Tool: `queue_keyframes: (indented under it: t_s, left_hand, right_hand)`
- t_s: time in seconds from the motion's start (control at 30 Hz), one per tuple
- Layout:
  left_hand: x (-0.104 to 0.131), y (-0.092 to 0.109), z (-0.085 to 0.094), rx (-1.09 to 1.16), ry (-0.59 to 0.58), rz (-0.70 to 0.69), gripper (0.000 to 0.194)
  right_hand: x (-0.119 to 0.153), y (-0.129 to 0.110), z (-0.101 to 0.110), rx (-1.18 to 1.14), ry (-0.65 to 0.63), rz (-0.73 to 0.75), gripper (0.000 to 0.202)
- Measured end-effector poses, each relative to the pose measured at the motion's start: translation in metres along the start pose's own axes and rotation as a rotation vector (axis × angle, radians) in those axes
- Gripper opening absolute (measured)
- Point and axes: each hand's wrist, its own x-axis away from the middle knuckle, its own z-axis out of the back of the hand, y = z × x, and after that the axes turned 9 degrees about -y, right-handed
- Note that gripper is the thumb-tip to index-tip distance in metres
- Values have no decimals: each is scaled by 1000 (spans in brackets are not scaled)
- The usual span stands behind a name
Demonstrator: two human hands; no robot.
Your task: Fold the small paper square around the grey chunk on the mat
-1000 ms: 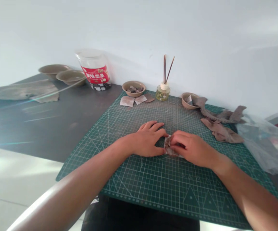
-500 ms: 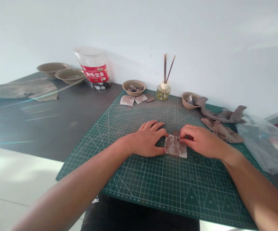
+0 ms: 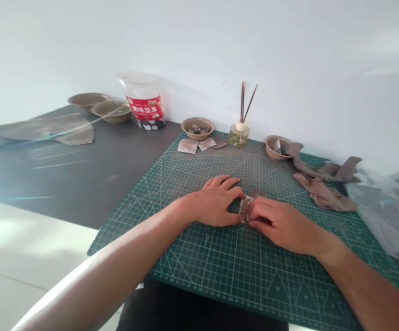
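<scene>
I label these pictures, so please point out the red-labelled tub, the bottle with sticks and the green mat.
Red-labelled tub [image 3: 146, 109], head view, on its label.
Bottle with sticks [image 3: 238, 138], head view, on its glass body.
Green mat [image 3: 202, 266], head view, on its bare front part.

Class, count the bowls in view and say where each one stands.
4: far-left bowl; second bowl beside the red-labelled tub; third bowl behind the pale pieces; fourth bowl right of the reed diffuser.
</scene>
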Motion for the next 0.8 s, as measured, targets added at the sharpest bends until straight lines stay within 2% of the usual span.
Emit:
queue_keyframes:
  t_s: [0.07, 0.13, 0.3, 0.43, 0.5, 0.67, 0.8]
  left_hand:
    - [0, 0, 0, 0, 0, 12, 56]
    - [0, 1, 1, -3, 3, 25, 56]
    - [0, 1, 1, -6, -11, 8, 57]
    - [0, 1, 0, -18, 1, 18, 57]
    - [0, 1, -1, -20, 11, 23, 57]
    - [1, 1, 0, -12, 1, 13, 57]
    - [0, 1, -1, -20, 7, 21, 57]
  right_hand:
    - [-2, 3, 0, 59, 100, -84, 8]
    - [-2, 7, 2, 99, 142, -143, 7]
    - [1, 2, 1, 9, -40, -25, 10]
    - [-2, 6, 5, 72, 57, -106, 9]
    - [0, 11, 9, 119, 64, -145, 9]
    - [3, 3, 6, 50, -56, 10, 9]
    - [0, 8, 6, 90, 60, -61, 10]
